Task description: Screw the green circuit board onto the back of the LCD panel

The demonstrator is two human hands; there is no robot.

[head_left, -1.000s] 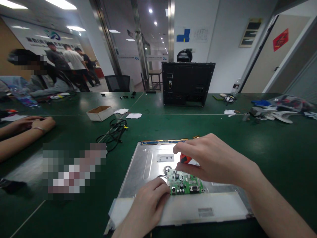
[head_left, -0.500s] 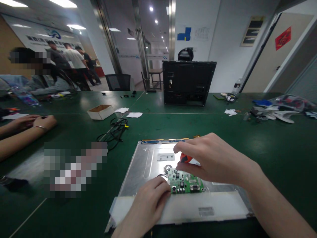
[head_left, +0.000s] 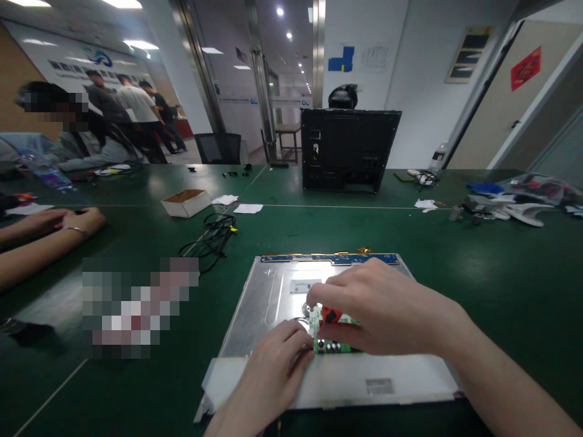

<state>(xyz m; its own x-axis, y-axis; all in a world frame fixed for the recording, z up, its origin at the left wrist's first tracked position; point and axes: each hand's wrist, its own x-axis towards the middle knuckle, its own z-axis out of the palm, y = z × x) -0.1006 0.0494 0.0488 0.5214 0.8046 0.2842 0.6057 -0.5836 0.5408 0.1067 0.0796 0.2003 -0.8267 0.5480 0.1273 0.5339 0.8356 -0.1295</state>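
Note:
A silver metal display panel [head_left: 268,303] lies flat on the green table in front of me. A small green circuit board [head_left: 328,346] sits on its near middle. My right hand [head_left: 382,309] is closed round a red-handled screwdriver [head_left: 330,315] and hangs over the board, hiding most of it. My left hand [head_left: 273,370] rests on the panel's near edge, fingers curled and touching the board's left side.
A black monitor housing [head_left: 350,149] stands at the back middle. A coil of black cable [head_left: 212,240] and a small open cardboard box [head_left: 186,202] lie to the left. Another person's forearms [head_left: 40,237] rest on the table at far left. Loose parts lie at far right.
My right hand has come down and toward me with the screwdriver, now covering most of the green board. My left hand has barely shifted.

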